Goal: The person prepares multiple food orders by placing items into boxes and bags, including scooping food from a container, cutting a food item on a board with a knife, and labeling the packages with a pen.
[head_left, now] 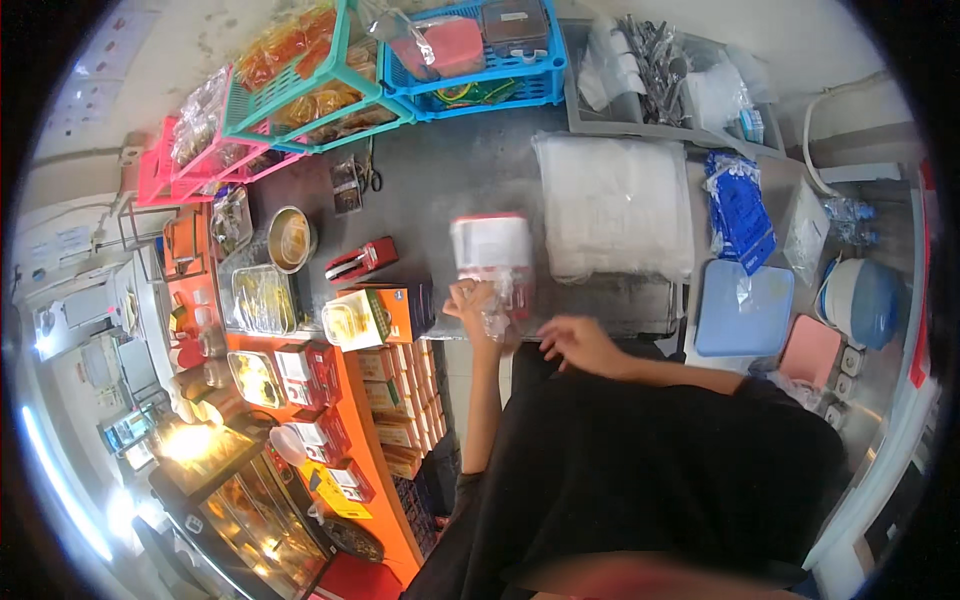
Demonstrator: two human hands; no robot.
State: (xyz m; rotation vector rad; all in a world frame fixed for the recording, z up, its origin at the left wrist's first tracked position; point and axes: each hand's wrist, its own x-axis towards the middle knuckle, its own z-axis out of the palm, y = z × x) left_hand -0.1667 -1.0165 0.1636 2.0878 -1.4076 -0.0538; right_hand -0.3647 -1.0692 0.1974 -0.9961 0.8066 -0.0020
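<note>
My left hand (pixel 474 308) is at the near edge of the dark worktop, its fingers curled on a crumpled clear plastic bag (pixel 499 312). Just beyond it lies a red box with a white top (pixel 490 243), which the plastic partly overlaps. To the right, my right hand (pixel 582 346) hovers by the counter's edge with its fingers loosely apart, holding nothing that I can see. A red stapler (pixel 361 260) rests left of the box, and farther back are scissors (pixel 371 172) beside a small dark packet (pixel 347 186).
A stack of clear plastic bags (pixel 615 205) lies right of the box, with a blue packet (pixel 738 210) beyond. Behind stand a grey cutlery tray (pixel 585 120), a blue basket (pixel 535 85) and a green basket (pixel 300 95). Left are a metal bowl (pixel 291 240) and an orange counter (pixel 375 465).
</note>
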